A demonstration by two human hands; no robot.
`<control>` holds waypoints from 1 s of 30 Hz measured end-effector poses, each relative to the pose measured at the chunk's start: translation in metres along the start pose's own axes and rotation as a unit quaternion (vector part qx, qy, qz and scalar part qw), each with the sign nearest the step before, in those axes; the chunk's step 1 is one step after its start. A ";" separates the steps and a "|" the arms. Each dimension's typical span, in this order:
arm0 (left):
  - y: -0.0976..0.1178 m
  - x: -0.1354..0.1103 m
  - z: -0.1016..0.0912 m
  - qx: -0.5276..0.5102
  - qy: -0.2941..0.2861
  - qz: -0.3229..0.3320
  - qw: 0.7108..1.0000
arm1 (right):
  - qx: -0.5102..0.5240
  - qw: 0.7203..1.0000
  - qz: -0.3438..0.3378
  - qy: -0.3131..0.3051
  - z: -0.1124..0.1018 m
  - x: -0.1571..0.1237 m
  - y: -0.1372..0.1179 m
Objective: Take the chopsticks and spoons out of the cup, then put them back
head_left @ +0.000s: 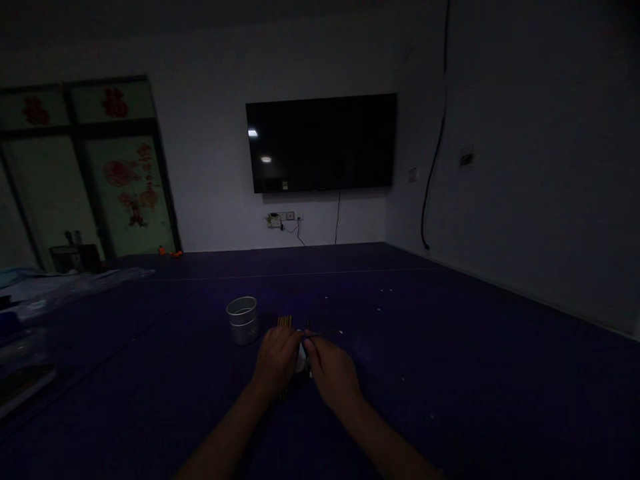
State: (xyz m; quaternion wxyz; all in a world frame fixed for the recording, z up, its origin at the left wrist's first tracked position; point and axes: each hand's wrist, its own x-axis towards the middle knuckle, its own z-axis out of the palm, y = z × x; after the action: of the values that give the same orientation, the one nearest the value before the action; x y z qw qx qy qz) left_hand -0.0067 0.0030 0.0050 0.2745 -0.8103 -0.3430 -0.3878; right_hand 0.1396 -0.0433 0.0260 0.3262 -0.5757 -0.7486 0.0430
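My left hand (278, 357) and my right hand (334, 372) meet in front of me over the dark blue surface, thumbs and fingers pinched together. Between them runs a thin stick with a small white tip (341, 332), sticking out to the right past my right hand. Its exact kind is too dark to make out. A white object (301, 360), partly hidden, lies in the gap between my hands. Just beyond my left hand is a yellow-and-dark striped bundle (285, 321), its near part covered. A silver metal cup (243, 321) stands upright to the left of my left hand.
Tiny white bits (379, 309) are scattered on the blue surface (450, 347) to the right. Clear plastic sheeting (80, 287) and a tray-like item (25, 388) lie at far left. A television (323, 143) hangs on the back wall. The room is dim.
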 end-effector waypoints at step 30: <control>0.003 0.002 -0.001 -0.052 -0.037 -0.008 0.998 | 0.188 0.958 -0.100 0.195 0.009 -0.003 0.006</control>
State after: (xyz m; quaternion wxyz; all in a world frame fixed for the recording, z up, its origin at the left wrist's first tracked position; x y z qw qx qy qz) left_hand -0.0042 0.0014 0.0062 0.2159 -0.8346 -0.3384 -0.3772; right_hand 0.1403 -0.0413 0.0142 0.5703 -0.4239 -0.7026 0.0370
